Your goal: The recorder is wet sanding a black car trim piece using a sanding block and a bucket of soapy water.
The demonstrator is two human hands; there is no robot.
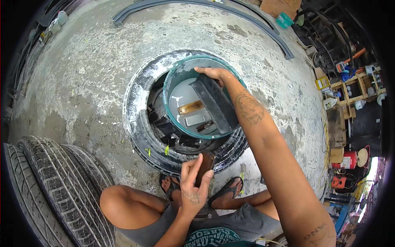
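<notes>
My left hand (pixel 195 185) is closed round a small dark brown block (pixel 205 168), held above the near edge of a tyre lying flat. My right hand (pixel 217 75) grips the far end of a long black slab with a finely textured face (pixel 216 105). The slab slants across the right side of a green tub (pixel 166 96), its near end by the rim. Cloudy greyish water (pixel 175 88) fills the tub's bottom. In it sit an amber-brown block (pixel 191 108), a grey rectangular piece (pixel 196 120) and a small dark piece (pixel 205 126).
The tub stands inside the whitened tyre (pixel 135 105), with black scraps (pixel 166 125) in the gap. Several tyres (pixel 57 185) stand at lower left. Long grey curved trim (pixel 197 3) lies on the far concrete floor. Wooden shelving (pixel 349 92) and tools line the right.
</notes>
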